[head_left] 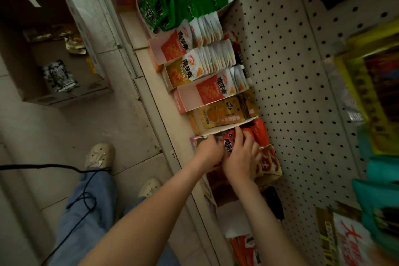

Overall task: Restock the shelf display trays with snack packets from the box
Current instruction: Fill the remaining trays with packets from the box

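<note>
Both of my hands are in one display tray (195, 141) on the shelf, among red-orange snack packets (260, 130). My left hand (209, 150) is at the tray's front end, fingers curled against the front packet (228, 142). My right hand (243, 155) lies over the packets just behind it, fingers bent onto their tops. The cardboard box (64, 97) stands open on the floor at the left, with a black-and-white packet (58, 76) and gold packets (74, 44) inside.
More trays line the shelf beyond: yellow cracker packs (216, 114), red-and-white packets (212, 90), green packets (172, 4). A pegboard wall (291, 71) backs the shelf. My feet in pale shoes (100, 155) stand on the tiled floor, with a black cord (43, 166) across my leg.
</note>
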Demonstrator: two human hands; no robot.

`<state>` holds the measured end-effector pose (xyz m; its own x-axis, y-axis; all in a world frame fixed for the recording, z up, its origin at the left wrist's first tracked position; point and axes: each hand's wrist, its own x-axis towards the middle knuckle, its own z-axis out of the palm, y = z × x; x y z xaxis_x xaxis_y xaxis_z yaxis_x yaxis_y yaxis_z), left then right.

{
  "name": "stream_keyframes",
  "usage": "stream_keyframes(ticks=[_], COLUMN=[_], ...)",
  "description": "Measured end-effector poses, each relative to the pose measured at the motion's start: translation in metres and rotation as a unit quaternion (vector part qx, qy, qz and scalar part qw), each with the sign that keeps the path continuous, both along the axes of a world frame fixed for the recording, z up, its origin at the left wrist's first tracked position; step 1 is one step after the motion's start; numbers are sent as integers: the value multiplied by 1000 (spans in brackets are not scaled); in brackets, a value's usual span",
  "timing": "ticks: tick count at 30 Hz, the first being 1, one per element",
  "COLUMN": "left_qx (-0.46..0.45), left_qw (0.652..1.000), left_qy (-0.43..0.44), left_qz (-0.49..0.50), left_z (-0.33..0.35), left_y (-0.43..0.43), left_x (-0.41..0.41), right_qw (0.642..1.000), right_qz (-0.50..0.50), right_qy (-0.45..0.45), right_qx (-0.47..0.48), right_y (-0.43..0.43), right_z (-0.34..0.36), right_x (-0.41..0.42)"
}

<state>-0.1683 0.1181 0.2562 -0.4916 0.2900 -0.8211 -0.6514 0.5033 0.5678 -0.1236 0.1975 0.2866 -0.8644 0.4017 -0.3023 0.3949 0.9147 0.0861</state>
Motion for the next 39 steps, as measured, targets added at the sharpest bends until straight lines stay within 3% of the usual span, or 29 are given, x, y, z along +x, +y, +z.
stream_keyframes(ticks=[3,7,12,16,21,24,30,36,39], left_qx=[19,28,24,1,-69,-117,-209,-224,-219], left_qw=[998,996,988,976,957,954,942,926,918], left_qy=[33,80,136,136,141,124,65,39,42], left_qz=[-52,-34,68,168,245,249,254,303,329], left_z=[4,18,34,36,15,-8,-87,-211,-276], left_y=[-12,-34,-86,-159,-254,-323,-432,-476,-489], left_x=[-6,-20,-36,-70,-129,-159,-211,-261,-290], right_qw=[999,993,979,964,955,947,922,907,918], right_qz=[-18,-32,-35,39,126,157,116,57,95], right_qy=[17,67,105,131,50,-5,-74,-131,-146], right_qx=[-43,-93,-171,-229,-264,-281,-363,-397,-356], right_y=[-8,-27,-74,-141,-224,-278,-375,-437,-466], right_z=[5,13,30,36,14,-10,-94,-231,-312], right_x=[-8,-23,-59,-105,-170,-213,-289,-346,-379])
